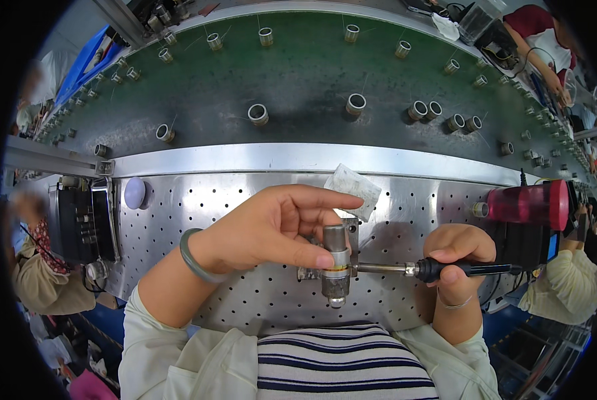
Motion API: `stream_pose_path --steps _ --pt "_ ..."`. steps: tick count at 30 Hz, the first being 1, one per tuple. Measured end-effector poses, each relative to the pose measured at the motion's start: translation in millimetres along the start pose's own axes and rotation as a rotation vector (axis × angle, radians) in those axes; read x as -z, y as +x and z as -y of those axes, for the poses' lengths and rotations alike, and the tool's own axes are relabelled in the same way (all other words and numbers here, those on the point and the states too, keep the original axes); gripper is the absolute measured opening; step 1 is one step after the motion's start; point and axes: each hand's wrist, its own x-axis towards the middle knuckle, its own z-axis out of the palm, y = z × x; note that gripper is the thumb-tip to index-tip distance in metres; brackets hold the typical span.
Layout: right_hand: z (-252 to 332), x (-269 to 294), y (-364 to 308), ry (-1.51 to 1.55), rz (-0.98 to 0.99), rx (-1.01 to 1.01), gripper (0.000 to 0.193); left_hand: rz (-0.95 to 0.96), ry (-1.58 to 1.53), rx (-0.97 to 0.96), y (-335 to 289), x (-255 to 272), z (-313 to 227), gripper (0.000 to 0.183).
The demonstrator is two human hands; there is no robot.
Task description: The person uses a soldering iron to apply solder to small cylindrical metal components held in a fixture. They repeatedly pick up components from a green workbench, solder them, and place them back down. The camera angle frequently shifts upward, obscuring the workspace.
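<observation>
In front of me stands a metal cylinder (336, 283), with a shiny ring with a yellowish band around its middle. My left hand (272, 223) has its thumb pressed against the left side of this ring. The index finger stretches out above the cylinder, while the other fingers curl in behind it, partly hidden. In my right hand (460, 253) is a soldering iron (385, 268), gripped by its black handle. Its metal shaft points left, and the tip meets the cylinder's right side at ring height. A small metal block (353, 233) sits just behind the cylinder.
A perforated metal worktop (245, 300) lies under my hands, with a whitish pad (355, 190) behind them. Beyond a metal rail (298, 157), a dark green belt (305, 73) carries several small metal rings. A purple knob (135, 193), a black box (75, 223) and a red cup (538, 205) flank me.
</observation>
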Motion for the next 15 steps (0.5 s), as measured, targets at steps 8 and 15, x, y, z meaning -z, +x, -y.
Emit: stream_pose_path --steps 8,15 --pt "-4.0 -0.6 0.8 0.035 0.039 0.038 0.021 0.028 -0.011 -0.008 0.4 0.4 0.9 0.072" --pt "-5.0 0.5 1.2 -0.003 0.056 0.046 0.022 0.009 0.005 -0.015 0.9 0.0 1.2 0.073"
